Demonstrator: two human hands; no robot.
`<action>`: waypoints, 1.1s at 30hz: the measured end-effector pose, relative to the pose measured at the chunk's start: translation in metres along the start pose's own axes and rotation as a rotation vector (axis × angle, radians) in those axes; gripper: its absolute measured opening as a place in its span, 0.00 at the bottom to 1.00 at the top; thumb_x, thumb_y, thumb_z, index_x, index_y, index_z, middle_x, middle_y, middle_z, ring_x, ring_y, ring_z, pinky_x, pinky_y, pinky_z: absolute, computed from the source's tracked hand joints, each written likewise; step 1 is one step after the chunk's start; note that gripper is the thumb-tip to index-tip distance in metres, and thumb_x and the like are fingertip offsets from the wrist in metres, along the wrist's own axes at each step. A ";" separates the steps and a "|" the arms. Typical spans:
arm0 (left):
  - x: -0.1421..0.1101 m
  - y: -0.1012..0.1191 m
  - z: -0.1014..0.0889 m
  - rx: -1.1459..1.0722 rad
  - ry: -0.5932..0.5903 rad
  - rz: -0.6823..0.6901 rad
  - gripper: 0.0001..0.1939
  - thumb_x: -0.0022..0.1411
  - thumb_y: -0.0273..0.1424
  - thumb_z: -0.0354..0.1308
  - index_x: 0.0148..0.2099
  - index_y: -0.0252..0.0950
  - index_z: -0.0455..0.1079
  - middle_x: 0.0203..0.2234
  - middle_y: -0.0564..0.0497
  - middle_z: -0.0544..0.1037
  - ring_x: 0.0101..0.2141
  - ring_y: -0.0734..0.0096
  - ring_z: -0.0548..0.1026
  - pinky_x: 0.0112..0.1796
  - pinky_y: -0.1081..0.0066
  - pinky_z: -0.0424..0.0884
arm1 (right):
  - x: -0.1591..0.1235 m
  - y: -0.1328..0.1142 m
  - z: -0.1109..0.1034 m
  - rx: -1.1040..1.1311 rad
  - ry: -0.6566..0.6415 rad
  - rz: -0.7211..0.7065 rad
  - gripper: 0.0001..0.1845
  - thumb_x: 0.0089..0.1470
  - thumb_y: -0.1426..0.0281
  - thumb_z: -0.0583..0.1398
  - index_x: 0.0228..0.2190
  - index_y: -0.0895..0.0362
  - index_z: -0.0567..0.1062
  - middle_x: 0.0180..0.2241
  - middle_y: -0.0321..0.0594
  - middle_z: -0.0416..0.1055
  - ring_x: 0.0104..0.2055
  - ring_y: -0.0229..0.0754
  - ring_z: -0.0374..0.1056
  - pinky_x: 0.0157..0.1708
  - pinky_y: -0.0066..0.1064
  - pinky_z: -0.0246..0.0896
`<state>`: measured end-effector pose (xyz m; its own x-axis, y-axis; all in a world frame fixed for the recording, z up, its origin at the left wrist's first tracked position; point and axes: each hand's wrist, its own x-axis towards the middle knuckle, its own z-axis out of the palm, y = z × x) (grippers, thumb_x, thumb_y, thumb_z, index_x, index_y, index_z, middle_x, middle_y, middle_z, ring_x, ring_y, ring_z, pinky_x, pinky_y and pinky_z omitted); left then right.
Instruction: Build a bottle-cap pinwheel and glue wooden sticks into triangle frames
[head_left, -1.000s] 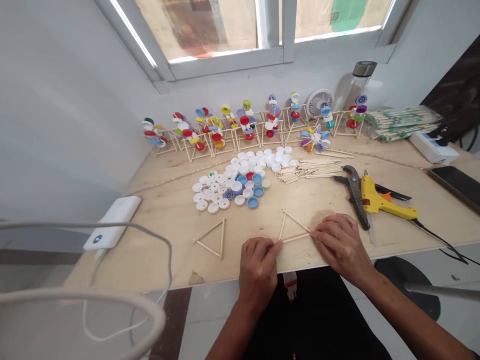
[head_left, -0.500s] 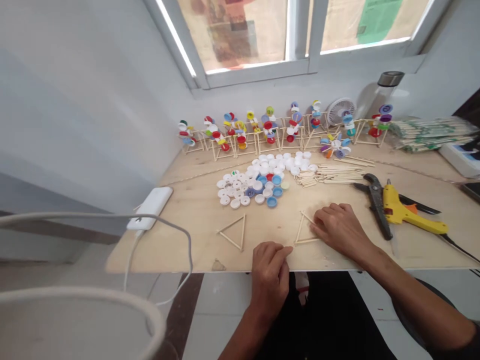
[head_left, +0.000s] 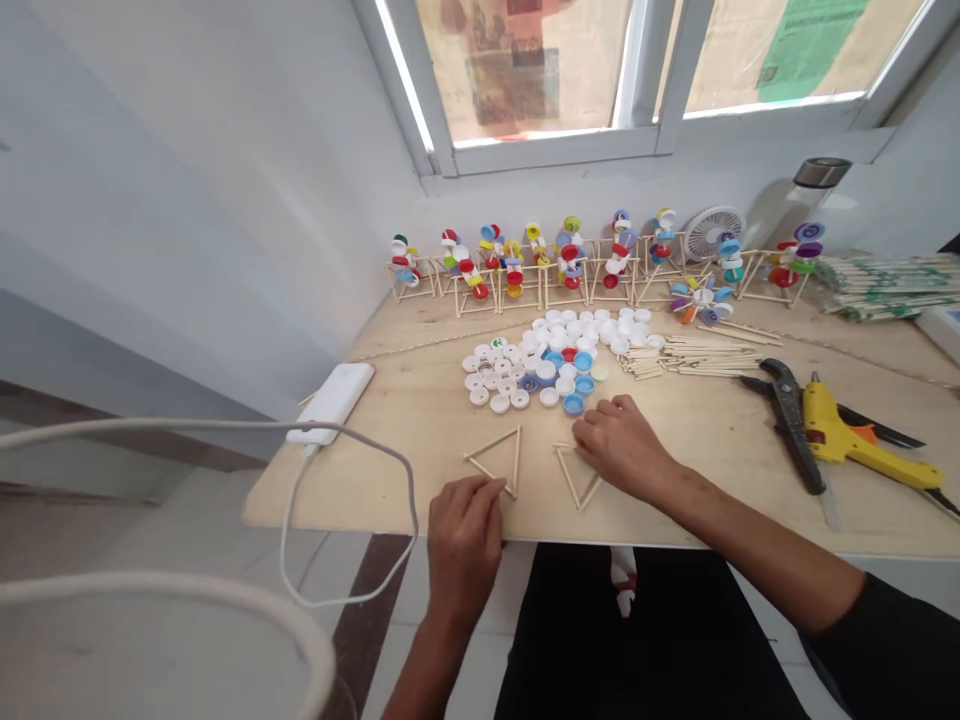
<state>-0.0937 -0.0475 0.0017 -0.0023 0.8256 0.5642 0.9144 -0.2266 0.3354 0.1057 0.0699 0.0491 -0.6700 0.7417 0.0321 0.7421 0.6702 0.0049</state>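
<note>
Two flat triangles of thin wooden sticks lie near the table's front edge. At the lower corner of the left stick triangle (head_left: pixel 517 462) is my left hand (head_left: pixel 466 530), its fingers curled and the index fingertip on that corner. My right hand (head_left: pixel 622 450) is closed over the upper right corner of the right stick triangle (head_left: pixel 568 478), hiding that part. Behind them spreads a pile of bottle caps (head_left: pixel 501 402), mostly white with some blue and a red one. Loose sticks (head_left: pixel 697 355) lie to the right of the caps.
Stick frames with colourful cap wheels (head_left: pixel 568 268) line the back. On the right lie a yellow glue gun (head_left: pixel 829 425), black-handled cutters (head_left: pixel 791 430) and bagged sticks (head_left: pixel 885 285). A small fan (head_left: pixel 712 235) and a bottle (head_left: pixel 810 195) stand behind. A white power bank (head_left: pixel 334 400) with a cable is at left.
My left hand has moved left, from beside the right triangle to the left one. My right hand has moved left with the right triangle, which is now turned. The view has shifted left.
</note>
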 end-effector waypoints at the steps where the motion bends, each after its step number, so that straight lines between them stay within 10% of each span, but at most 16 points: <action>1: 0.004 -0.007 0.000 0.036 -0.025 0.032 0.12 0.61 0.22 0.49 0.42 0.37 0.71 0.34 0.46 0.76 0.37 0.62 0.72 0.38 0.63 0.67 | 0.007 -0.006 0.001 -0.008 0.005 -0.024 0.08 0.56 0.72 0.55 0.28 0.58 0.74 0.31 0.43 0.74 0.38 0.44 0.63 0.38 0.37 0.42; 8: 0.019 -0.032 -0.003 0.152 -0.219 0.226 0.12 0.59 0.21 0.50 0.40 0.39 0.71 0.37 0.47 0.77 0.36 0.62 0.72 0.35 0.64 0.65 | 0.038 -0.032 0.007 -0.034 0.041 -0.105 0.10 0.56 0.76 0.54 0.29 0.59 0.75 0.32 0.47 0.73 0.39 0.47 0.61 0.38 0.39 0.43; 25: 0.020 -0.092 -0.018 0.267 -0.194 0.203 0.10 0.61 0.25 0.48 0.37 0.39 0.70 0.36 0.47 0.78 0.38 0.62 0.75 0.38 0.64 0.69 | 0.052 -0.054 0.010 0.049 0.097 -0.180 0.13 0.56 0.78 0.52 0.30 0.59 0.76 0.31 0.48 0.73 0.39 0.47 0.61 0.39 0.41 0.46; 33: 0.012 -0.062 -0.014 0.137 0.030 0.137 0.07 0.61 0.28 0.50 0.39 0.39 0.69 0.34 0.47 0.77 0.36 0.61 0.75 0.38 0.63 0.68 | 0.003 0.004 -0.008 0.096 0.177 0.067 0.08 0.58 0.69 0.55 0.32 0.56 0.75 0.34 0.42 0.74 0.41 0.43 0.63 0.42 0.37 0.45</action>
<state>-0.1564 -0.0309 -0.0021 0.1159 0.7756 0.6206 0.9536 -0.2616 0.1488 0.1070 0.0745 0.0576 -0.5996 0.7739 0.2040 0.7739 0.6256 -0.0983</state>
